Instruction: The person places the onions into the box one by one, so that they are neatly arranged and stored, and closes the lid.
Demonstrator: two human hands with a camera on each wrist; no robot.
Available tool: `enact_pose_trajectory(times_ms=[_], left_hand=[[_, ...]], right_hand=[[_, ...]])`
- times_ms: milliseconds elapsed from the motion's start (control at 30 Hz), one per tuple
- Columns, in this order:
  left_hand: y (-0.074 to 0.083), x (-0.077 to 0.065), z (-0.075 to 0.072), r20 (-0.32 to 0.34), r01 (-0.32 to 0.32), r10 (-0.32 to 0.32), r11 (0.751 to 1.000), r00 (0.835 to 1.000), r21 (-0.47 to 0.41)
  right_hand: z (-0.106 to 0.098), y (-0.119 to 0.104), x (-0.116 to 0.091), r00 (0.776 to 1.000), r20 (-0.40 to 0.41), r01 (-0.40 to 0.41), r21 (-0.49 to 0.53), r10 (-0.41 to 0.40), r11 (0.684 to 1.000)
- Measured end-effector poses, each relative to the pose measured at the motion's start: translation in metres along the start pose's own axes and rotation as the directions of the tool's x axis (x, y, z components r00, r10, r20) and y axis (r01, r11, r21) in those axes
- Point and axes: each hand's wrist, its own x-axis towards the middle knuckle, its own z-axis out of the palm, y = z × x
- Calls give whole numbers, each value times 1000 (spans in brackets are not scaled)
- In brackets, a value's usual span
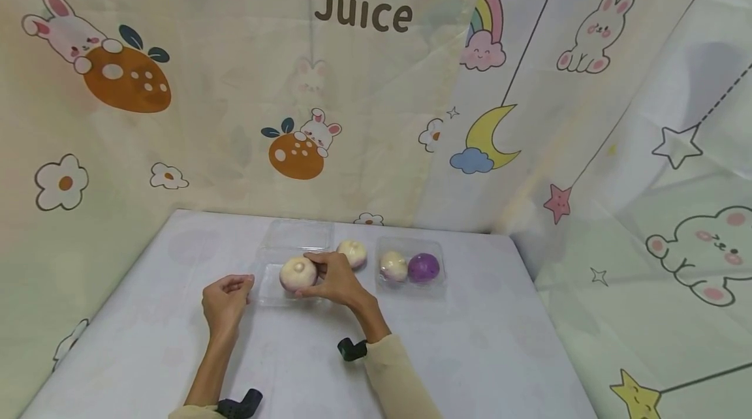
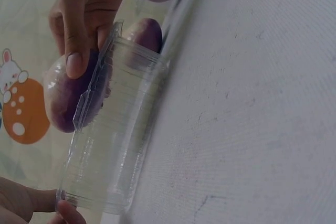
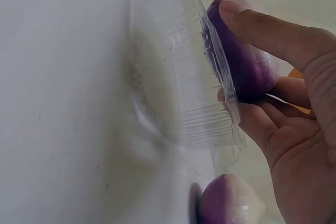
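In the head view my right hand (image 1: 339, 280) grips a purple-and-white turnip (image 1: 296, 275), thumb on one side and fingers on the other. The turnip is pale side up, its small nub showing, and is just over the open clear plastic box (image 1: 269, 288). The right wrist view shows its purple side (image 3: 236, 56) turned toward the box's rim (image 3: 223, 72). My left hand (image 1: 225, 305) pinches the box's left edge between thumb and fingers, as the left wrist view also shows. A second turnip (image 1: 352, 252) lies on the table just behind my right hand.
To the right stands another clear box (image 1: 439, 285) holding one pale turnip (image 1: 392, 267) and one purple one (image 1: 423, 267). The open box's lid (image 1: 299, 233) lies folded back. Printed curtains (image 1: 376, 112) stand behind the white table (image 1: 482, 354).
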Motion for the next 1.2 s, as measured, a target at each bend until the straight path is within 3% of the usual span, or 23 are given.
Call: enact_pose_trajectory(times_ms=[367,633,1200], left_hand=[[2,2,0,-3,1,-1,1000,1000,8],[1,0,-1,-7,9,-8,1000,1000,8],[-2,1,-1,3,-10,10,1000,1000,-5]], right_hand=[[4,0,9,1000,4,6,1,-6,1000],[10,0,9,999,24,-27,-79,29,996],[11,-1,16,995,69,-58,-150,68,987]])
